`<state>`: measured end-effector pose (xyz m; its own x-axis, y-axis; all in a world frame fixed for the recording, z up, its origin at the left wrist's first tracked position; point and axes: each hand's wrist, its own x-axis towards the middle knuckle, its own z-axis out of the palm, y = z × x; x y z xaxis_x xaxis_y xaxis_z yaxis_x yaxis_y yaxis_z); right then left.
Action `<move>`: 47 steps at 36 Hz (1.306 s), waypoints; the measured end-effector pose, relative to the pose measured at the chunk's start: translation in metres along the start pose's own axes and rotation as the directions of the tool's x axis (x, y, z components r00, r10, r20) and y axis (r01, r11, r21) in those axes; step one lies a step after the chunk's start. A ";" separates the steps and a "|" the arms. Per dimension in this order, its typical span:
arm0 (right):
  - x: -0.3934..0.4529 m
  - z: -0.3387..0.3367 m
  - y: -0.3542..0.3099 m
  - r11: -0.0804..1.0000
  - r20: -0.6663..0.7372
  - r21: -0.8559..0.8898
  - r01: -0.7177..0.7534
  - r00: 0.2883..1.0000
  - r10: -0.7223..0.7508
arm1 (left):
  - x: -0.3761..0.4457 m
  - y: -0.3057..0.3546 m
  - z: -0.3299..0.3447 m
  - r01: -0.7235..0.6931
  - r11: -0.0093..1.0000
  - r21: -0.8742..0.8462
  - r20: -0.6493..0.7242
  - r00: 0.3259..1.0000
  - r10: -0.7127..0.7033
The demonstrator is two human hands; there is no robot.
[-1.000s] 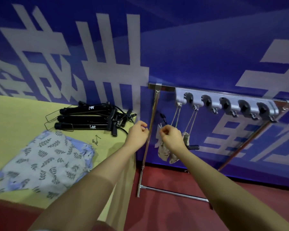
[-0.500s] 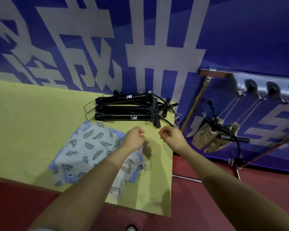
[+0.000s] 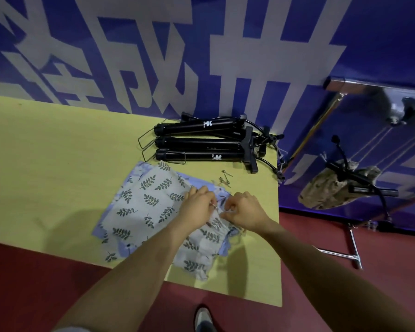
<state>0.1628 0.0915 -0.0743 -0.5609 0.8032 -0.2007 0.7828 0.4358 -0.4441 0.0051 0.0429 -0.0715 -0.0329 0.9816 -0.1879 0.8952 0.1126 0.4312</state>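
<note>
Presently both hands work the top piece of the leaf-print cloth (image 3: 146, 200), which lies in a loose stack on the table (image 3: 58, 152), toward its right edge and short of the near right corner. The left hand (image 3: 198, 207) has its fingers curled, pinching the cloth's gathered right border. A small metal piece (image 3: 213, 206) glints at its fingertips, and what it is cannot be told. The right hand (image 3: 244, 210), just beside it, is likewise curled round a bunch of the same border.

Assessment: the step in hand is taking up or fitting the top piece at its gathered opening. It is not yet lifted clear of the stack.

The next move calls for a firm two-handed pinch and a lift that separates one layer only. Loose metal pins (image 3: 225, 178) lie just beyond the hands. Black folded stands (image 3: 201, 142) occupy the far right corner.
</note>
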 end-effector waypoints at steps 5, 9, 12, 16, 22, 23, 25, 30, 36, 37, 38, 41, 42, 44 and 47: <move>0.004 -0.009 -0.015 0.953 0.043 0.304 0.003 0.999 -0.017 | 0.000 -0.001 -0.016 -0.034 0.993 -0.111 -0.095 0.995 0.023; 0.008 -0.021 -0.029 0.886 0.060 0.462 -0.030 0.998 0.003 | 0.003 -0.004 -0.032 0.009 0.969 -0.245 -0.154 0.987 -0.048; 0.011 -0.029 -0.038 0.849 0.085 0.527 -0.022 0.996 -0.027 | 0.004 -0.007 -0.042 -0.009 0.958 -0.286 -0.214 0.975 -0.054; 0.015 -0.038 -0.048 0.805 0.082 0.593 -0.032 0.996 -0.020 | 0.003 -0.008 -0.059 -0.027 0.945 -0.326 -0.302 0.950 -0.077; 0.024 -0.050 -0.059 0.766 -0.148 0.641 0.046 0.987 0.064 | -0.002 0.000 -0.075 -0.080 0.963 -0.259 -0.251 0.968 0.013; 0.025 -0.052 -0.060 0.755 -0.182 0.652 0.071 0.981 0.065 | -0.004 0.002 -0.075 -0.082 0.975 -0.207 -0.219 0.975 0.036; 0.027 -0.057 -0.062 0.750 -0.229 0.653 0.103 0.971 0.066 | -0.006 0.007 -0.073 -0.088 0.991 -0.099 -0.165 0.984 0.071; 0.028 -0.061 -0.063 0.720 -0.224 0.689 0.085 0.969 0.100 | -0.007 0.022 -0.064 -0.017 1.000 0.022 -0.239 0.971 0.022; 0.022 -0.063 -0.059 0.679 -0.117 0.734 -0.006 0.984 0.136 | -0.009 0.031 -0.061 0.044 0.998 0.047 -0.277 0.960 -0.030; 0.020 -0.063 -0.059 0.699 -0.112 0.715 0.007 0.988 0.105 | -0.010 0.031 -0.060 0.044 0.998 0.047 -0.270 0.962 -0.030; 0.019 -0.064 -0.059 0.720 -0.112 0.693 0.023 0.991 0.076 | -0.009 0.031 -0.062 0.039 0.998 0.042 -0.272 0.962 -0.026; 0.022 -0.060 -0.058 0.741 -0.131 0.670 0.056 0.991 0.043 | -0.009 0.030 -0.067 0.034 0.999 -0.011 -0.275 0.961 -0.036; 0.025 -0.060 -0.059 0.752 -0.154 0.656 0.067 0.987 0.047 | -0.010 0.029 -0.070 0.033 0.999 -0.033 -0.278 0.960 -0.041; 0.030 -0.061 -0.059 0.778 -0.209 0.622 0.083 0.976 0.063 | -0.012 0.027 -0.075 0.021 0.998 -0.057 -0.284 0.958 -0.036; 0.037 -0.060 -0.058 0.815 -0.264 0.575 0.077 0.960 0.096 | -0.014 0.022 -0.081 -0.030 0.999 -0.025 -0.271 0.962 0.022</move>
<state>0.1124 0.1203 -0.0033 -0.3922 0.9199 -0.0042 0.4396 0.1834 -0.8793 -0.0108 0.0438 0.0127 -0.1321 0.9889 0.0680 0.8845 0.0866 0.4584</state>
